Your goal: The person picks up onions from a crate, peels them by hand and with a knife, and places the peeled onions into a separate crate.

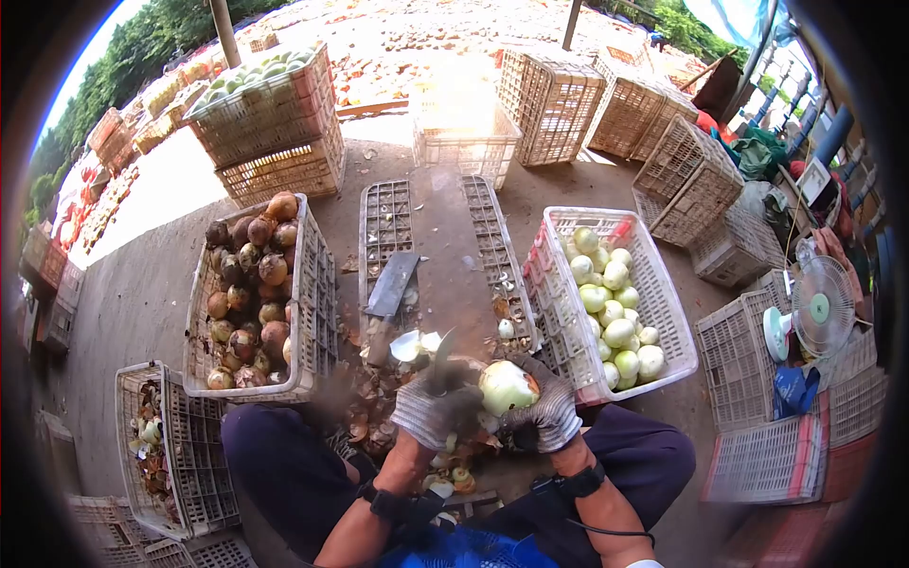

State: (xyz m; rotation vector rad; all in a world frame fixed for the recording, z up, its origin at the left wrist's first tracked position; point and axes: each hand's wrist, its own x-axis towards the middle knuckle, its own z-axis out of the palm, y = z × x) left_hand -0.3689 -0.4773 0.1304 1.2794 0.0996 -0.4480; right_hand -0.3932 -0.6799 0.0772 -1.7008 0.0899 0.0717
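My right hand (552, 405), in a dirty striped glove, is wrapped round a pale, partly peeled onion (508, 387) with a brown patch on its right side. Just left of the onion is my left hand (436, 402), gloved too and blurred, with its fingers closed; a dark blade-like shape rises from it, too smeared to name for certain. White onion pieces (415, 346) lie just beyond my left hand. Unpeeled brown onions (248, 275) fill a crate on the left. Peeled pale onions (615, 305) lie in a white crate (671, 327) on the right.
Onion skins (376, 407) lie below between my knees. A grey slab (392, 284) rests ahead on a crate-like grid. At the lower left stands a crate of scraps (204, 454). Stacked crates (275, 123) stand behind, and a fan (822, 305) is at the right.
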